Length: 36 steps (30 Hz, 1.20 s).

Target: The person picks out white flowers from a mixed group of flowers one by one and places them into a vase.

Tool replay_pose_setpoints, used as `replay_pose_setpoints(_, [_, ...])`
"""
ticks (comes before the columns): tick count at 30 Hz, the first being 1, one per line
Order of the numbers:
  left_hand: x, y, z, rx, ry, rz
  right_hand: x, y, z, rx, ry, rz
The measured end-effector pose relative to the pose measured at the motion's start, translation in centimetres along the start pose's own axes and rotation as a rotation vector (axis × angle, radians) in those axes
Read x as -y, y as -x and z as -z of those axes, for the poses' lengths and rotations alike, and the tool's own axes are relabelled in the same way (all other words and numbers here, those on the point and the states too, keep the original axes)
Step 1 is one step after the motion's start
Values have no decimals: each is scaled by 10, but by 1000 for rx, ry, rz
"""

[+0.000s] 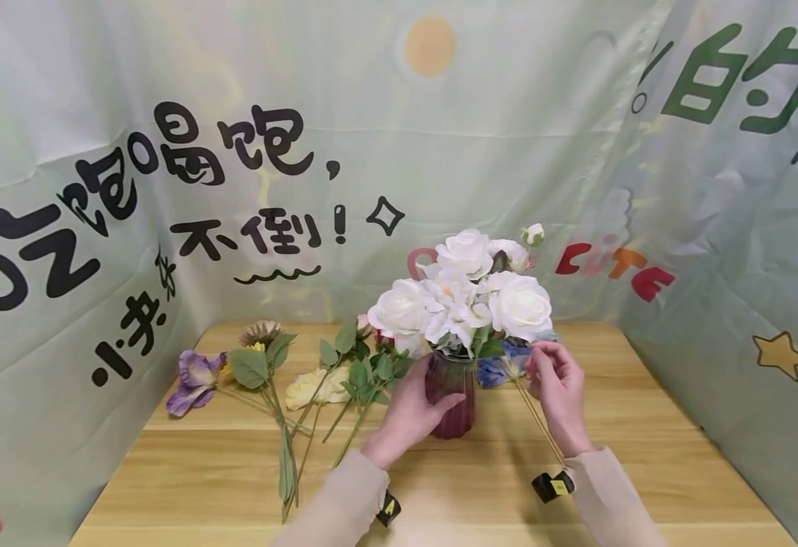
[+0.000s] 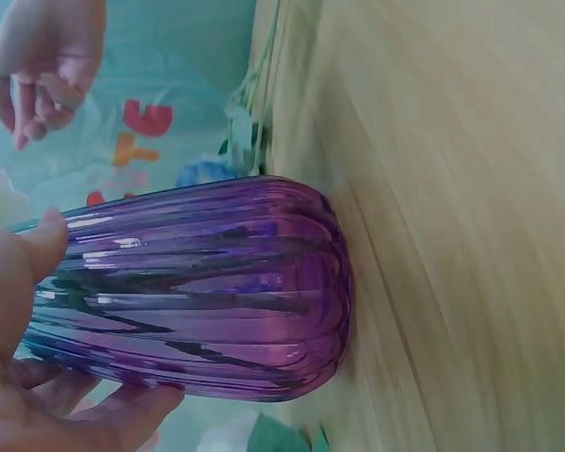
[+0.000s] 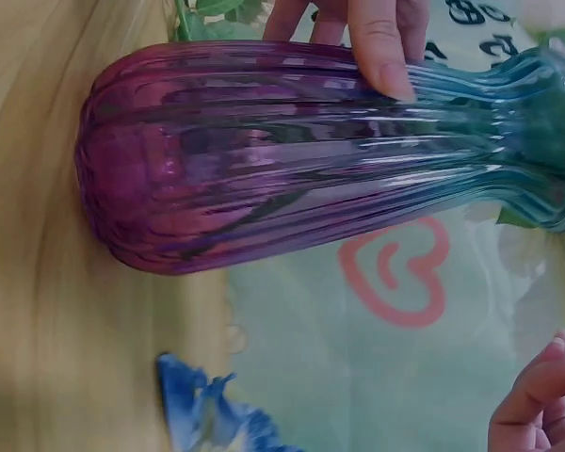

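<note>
A ribbed glass vase [image 1: 455,414], purple-red below and blue-green at the neck, stands upright on the table. My left hand [image 1: 407,416] grips it from the left, thumb across the front; the left wrist view shows fingers and thumb around the glass [image 2: 198,292]. White artificial roses [image 1: 463,304] fill its mouth, and dark stems show through the glass [image 3: 264,160]. Beside the bouquet's lower right, my right hand [image 1: 563,391] is raised with loosely bent fingers. In the left wrist view that hand [image 2: 52,75] hangs with nothing visible in it.
On the wooden table [image 1: 187,486], left of the vase, lie a purple flower [image 1: 195,380], a brown flower [image 1: 260,332], a cream flower [image 1: 316,387] and leafy stems. A blue flower [image 1: 497,372] lies behind the right hand. Printed cloth walls [image 1: 344,91] enclose the table.
</note>
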<state>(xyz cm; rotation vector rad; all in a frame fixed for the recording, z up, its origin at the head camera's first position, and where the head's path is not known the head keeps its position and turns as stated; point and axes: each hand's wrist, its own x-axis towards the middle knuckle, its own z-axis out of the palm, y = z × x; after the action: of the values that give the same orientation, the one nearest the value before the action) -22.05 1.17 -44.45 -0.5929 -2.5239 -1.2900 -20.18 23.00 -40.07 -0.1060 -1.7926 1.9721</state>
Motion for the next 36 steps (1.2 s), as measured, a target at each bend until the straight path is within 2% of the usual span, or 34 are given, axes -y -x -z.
replay_pose_setpoints(5, [-7, 1, -8, 55, -4, -59, -6, -6, 14, -18, -6, -104])
replay_pose_setpoints(8, [-6, 4, -5, 122, 62, -18, -10, -7, 20, -12, -14, -149])
replay_pose_setpoints(10, [-4, 6, 1, 166, 100, 30, -11, -7, 25, 3, -37, -184])
replay_pose_setpoints(12, [1, 7, 11, 180, 104, 17, -12, -7, 31, 24, -67, -221])
replay_pose_setpoints(15, [13, 6, 29, 145, 54, -54, -12, -6, 42, 75, -112, -268])
replay_pose_setpoints(17, [22, 5, 43, 105, -8, -60, -12, -5, 49, 104, -140, -292])
replay_pose_setpoints(18, [25, 4, 49, 93, -50, -35, -12, -5, 52, 120, -152, -299])
replay_pose_setpoints(20, [31, 2, 60, 99, -144, 51, -13, -5, 57, 140, -171, -309])
replay_pose_setpoints(22, [36, 1, 69, 138, -258, 153, -13, -4, 60, 149, -180, -319])
replay_pose_setpoints(24, [40, 1, 74, 179, -351, 219, -15, -3, 61, 158, -175, -325])
replay_pose_setpoints(26, [44, 1, 77, 217, -391, 282, -16, -2, 61, 166, -155, -331])
replay_pose_setpoints(28, [46, 1, 77, 229, -418, 320, -18, 1, 60, 179, -112, -335])
replay_pose_setpoints(33, [54, 0, 72, 227, -477, 356, -24, 7, 55, 198, -4, -348])
replay_pose_setpoints(36, [57, 0, 68, 241, -504, 374, -27, 10, 53, 215, 19, -351])
